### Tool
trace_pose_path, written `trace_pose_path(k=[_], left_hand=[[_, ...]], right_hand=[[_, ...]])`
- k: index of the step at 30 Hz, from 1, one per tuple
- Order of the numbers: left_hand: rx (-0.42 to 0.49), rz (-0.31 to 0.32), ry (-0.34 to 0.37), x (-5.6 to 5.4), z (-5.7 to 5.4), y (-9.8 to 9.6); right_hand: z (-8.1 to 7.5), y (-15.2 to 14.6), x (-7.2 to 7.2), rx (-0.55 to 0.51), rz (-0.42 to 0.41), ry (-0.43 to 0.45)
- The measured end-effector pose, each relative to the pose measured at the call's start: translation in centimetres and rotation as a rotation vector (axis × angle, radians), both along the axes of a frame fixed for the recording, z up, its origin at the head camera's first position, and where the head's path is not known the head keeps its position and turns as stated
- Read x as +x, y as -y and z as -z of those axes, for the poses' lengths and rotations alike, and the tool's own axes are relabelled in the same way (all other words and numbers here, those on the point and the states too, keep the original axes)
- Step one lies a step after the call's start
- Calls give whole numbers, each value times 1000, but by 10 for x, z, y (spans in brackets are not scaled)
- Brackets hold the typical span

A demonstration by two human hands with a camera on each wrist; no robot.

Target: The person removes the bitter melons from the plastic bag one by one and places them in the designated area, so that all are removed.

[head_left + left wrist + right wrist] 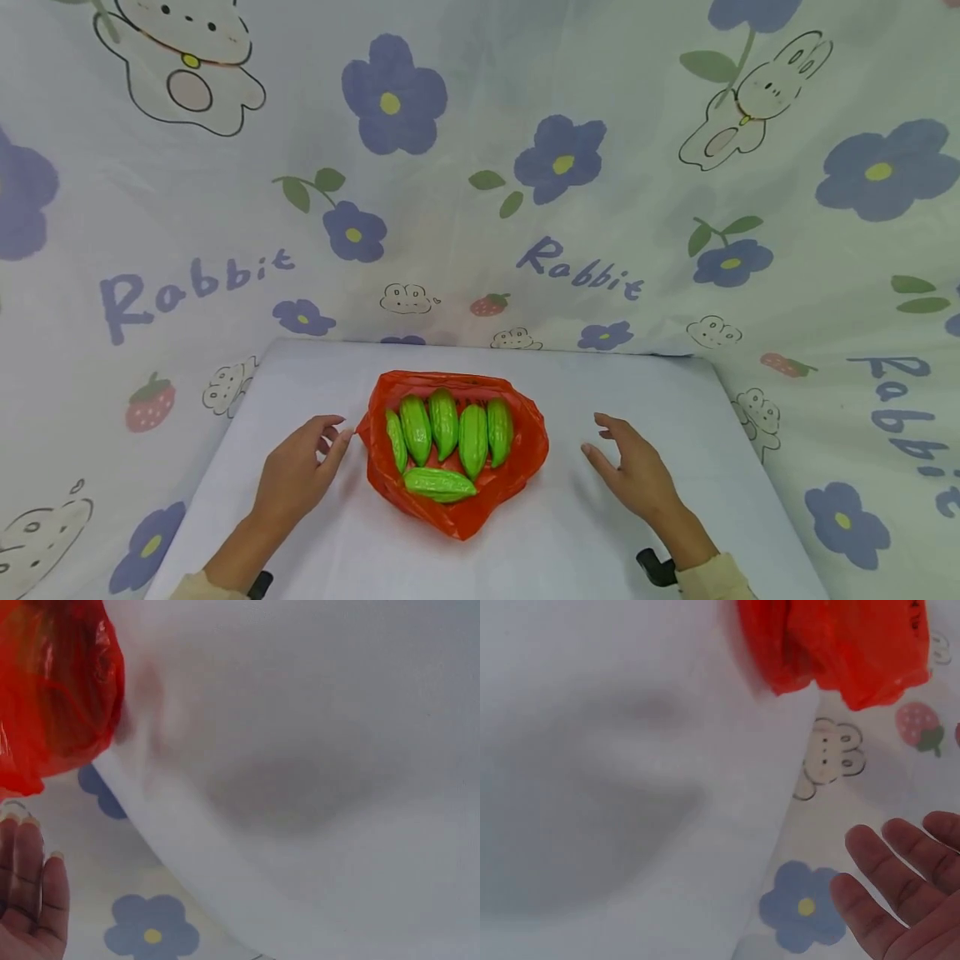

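Observation:
A red plastic bag (461,523) lies on the table with its mouth spread wide. Inside are several green bitter melons (472,442), most side by side and one bitter melon (439,485) lying crosswise at the near edge. My left hand (296,467) hovers just left of the bag, fingers loosely bent and holding nothing; its thumb tip is close to the bag's left corner. To the right, my right hand (633,471) is held apart from the bag, fingers relaxed and nothing in them. Both wrist views show the bag's outer side and some fingers.
The white table (592,550) has its far edge behind the bag. A patterned cloth (465,183) with rabbits, flowers and strawberries hangs behind and at both sides. A black strap (657,568) is at the right wrist.

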State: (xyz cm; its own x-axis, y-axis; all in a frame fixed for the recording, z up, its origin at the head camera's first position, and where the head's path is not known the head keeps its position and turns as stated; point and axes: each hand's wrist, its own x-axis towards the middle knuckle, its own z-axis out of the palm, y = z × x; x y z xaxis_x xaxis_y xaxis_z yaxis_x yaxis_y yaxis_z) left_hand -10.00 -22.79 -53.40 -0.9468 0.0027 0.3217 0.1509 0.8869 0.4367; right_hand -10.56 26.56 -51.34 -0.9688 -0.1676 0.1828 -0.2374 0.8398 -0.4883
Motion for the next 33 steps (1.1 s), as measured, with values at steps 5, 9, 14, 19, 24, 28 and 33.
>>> trace_pose_path(k=[5,9,14,19,24,28,33], left_hand=[[1,11,1,1,-2,-4],[28,16,18,2,-3,-7],[77,16,74,4,-7,-12],[81,11,76,5,-9,-20],[71,2,52,3,-9,-30],[97,-19,76,2,-10,-35],[145,-47,112,2,-11,-37]], right_hand=[[-7,12,1,4,-26,-25],[-14,22,3,-69,-51,-20],[-25,35,4,-157,-87,8],[-33,47,5,-173,-121,28],[-40,57,7,-183,-173,45],[-47,67,8,-187,-237,57],[-53,84,7,-138,-326,58]])
